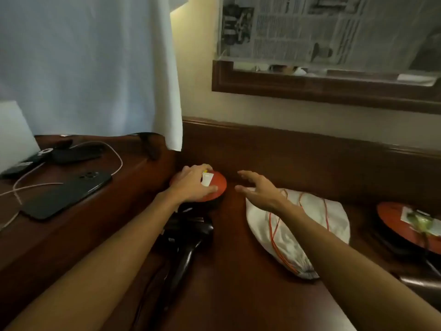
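Pinching a white packet (207, 181), probably, with the left hand (193, 185), atop the red plate (220, 187) in the corner. Keep the open right hand (257, 192) close, steady the plate, lift straight.

Round red lacquer tray (219, 185) with white and yellow paper sachets (206, 180), right of it white cloth bag (303, 237) with orange cord (272, 231), left of it black slab phone (69, 194), nearer than it black hairdryer (188, 237), reddish-brown wooden top (238, 283) beneath.

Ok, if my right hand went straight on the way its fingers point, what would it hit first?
Probably the wooden back panel, passing just beside the red tray; depth is unclear.
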Demonstrator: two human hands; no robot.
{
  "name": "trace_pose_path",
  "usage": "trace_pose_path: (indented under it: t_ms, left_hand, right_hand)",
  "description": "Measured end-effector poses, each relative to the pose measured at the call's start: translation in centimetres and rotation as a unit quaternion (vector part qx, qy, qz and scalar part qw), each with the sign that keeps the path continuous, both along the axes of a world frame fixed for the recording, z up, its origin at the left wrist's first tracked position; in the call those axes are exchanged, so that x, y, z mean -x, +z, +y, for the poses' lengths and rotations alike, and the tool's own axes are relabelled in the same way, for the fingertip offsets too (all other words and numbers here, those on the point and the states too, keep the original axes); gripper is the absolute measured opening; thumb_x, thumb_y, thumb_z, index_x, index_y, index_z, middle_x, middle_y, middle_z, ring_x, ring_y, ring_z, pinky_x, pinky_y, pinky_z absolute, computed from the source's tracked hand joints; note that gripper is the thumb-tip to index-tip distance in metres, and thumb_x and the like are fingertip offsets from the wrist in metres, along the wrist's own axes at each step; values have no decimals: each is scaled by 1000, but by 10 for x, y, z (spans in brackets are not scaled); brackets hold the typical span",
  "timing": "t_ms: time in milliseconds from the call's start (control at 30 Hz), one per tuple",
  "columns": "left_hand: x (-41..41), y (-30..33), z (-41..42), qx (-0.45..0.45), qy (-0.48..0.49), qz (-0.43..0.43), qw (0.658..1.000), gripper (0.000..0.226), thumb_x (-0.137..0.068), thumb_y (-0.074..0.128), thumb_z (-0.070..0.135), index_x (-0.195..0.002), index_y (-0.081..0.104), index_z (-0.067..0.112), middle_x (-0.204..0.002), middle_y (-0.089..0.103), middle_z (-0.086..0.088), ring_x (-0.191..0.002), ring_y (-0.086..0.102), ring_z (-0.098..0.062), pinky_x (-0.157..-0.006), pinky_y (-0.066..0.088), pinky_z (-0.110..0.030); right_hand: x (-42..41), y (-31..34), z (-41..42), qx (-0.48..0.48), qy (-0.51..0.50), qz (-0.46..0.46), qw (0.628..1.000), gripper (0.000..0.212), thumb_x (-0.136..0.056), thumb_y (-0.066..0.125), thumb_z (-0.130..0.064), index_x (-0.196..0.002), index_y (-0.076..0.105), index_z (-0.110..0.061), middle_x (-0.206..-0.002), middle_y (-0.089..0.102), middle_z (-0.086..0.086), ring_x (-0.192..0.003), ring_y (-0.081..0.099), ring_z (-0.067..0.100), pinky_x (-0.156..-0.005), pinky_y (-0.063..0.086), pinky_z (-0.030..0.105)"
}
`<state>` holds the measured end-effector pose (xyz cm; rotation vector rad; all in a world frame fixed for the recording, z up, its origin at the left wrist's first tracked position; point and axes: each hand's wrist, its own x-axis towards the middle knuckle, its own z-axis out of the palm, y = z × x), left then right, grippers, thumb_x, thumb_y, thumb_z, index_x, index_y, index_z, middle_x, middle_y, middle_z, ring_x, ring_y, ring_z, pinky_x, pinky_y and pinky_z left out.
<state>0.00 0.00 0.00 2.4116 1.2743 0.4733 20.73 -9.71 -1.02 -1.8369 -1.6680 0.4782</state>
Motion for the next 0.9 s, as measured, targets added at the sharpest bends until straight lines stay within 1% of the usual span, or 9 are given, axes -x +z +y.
trace_pose_path:
  t_ms: [133, 233, 333, 433, 567, 633, 733, 833, 900]
  left_hand:
    - [0, -20, 32, 0, 52, 77, 996, 93, -87, 67, 59, -159, 23, 20, -163, 29, -7, -149, 26, -33, -117, 28, -51]
    - [9, -34, 49, 17, 59, 69, 996, 92, -86, 65, 63, -158, 25, 22, -162, 31, -5, -149, 28, -31, -115, 29, -48]
    - [17, -44, 51, 48, 51, 55, 996, 99, -84, 67, 66, -160, 18, 26, -166, 23, -3, -154, 18, -28, -118, 25, -48]
    - [18, -48, 47, 59, 63, 59, 995, 103, -85, 64, 68, -162, 7, 30, -170, 6, -5, -157, 3, -24, -122, 16, -50]
    - [20, -52, 46, 40, 58, 44, 997, 101, -86, 62, 67, -162, 8, 29, -171, 0, -1, -157, -4, -22, -123, 13, -52]
    - [22, -56, 49, 18, 61, 18, 998, 107, -80, 66, 70, -162, 12, 28, -171, -6, 1, -156, -9, -24, -123, 13, -54]
    - [23, -60, 52, 29, 86, -31, 995, 122, -69, 76, 72, -162, 13, 24, -171, -6, 0, -157, -4, -27, -123, 14, -54]
    - [25, -65, 55, 101, 92, -83, 987, 124, -63, 80, 72, -160, 19, 28, -168, 17, -3, -152, 22, -32, -119, 31, -56]
    - [27, -68, 57, 105, 81, -80, 988, 119, -64, 79, 73, -159, 21, 31, -165, 23, -2, -150, 27, -30, -117, 34, -55]
  right_hand:
    - [14, -19, 49, 24, 48, -30, 998, 50, -103, 52, -34, -150, 44, -21, -152, 47, 6, -139, 44, 25, -112, 35, 33]
    - [25, -31, 83, 31, 66, -59, 996, 47, -105, 44, -40, -150, 43, -26, -156, 41, 6, -143, 38, 29, -114, 36, 53]
    - [34, -42, 100, 50, 88, -111, 989, 51, -104, 37, -51, -151, 41, -31, -161, 34, 2, -147, 31, 27, -115, 29, 62]
    - [36, -54, 104, 37, 74, -148, 986, 53, -104, 32, -56, -152, 36, -34, -161, 30, 1, -146, 28, 26, -116, 25, 59]
    - [35, -56, 111, 14, 64, -173, 983, 55, -103, 34, -58, -151, 37, -33, -154, 34, 1, -139, 33, 24, -114, 27, 51]
    - [35, -51, 115, 25, 63, -183, 981, 54, -102, 37, -58, -149, 40, -33, -152, 37, 2, -137, 34, 23, -112, 28, 48]
    - [38, -39, 122, 31, 54, -194, 979, 52, -100, 48, -50, -148, 44, -29, -149, 42, 3, -136, 34, 24, -112, 26, 48]
    - [52, -25, 134, 34, 97, -109, 989, 66, -96, 63, -32, -154, 35, -24, -154, 41, 6, -143, 33, 27, -117, 29, 50]
    - [61, -17, 146, 77, 144, -71, 984, 73, -94, 67, -25, -157, 29, -21, -158, 39, 9, -144, 37, 29, -116, 36, 49]
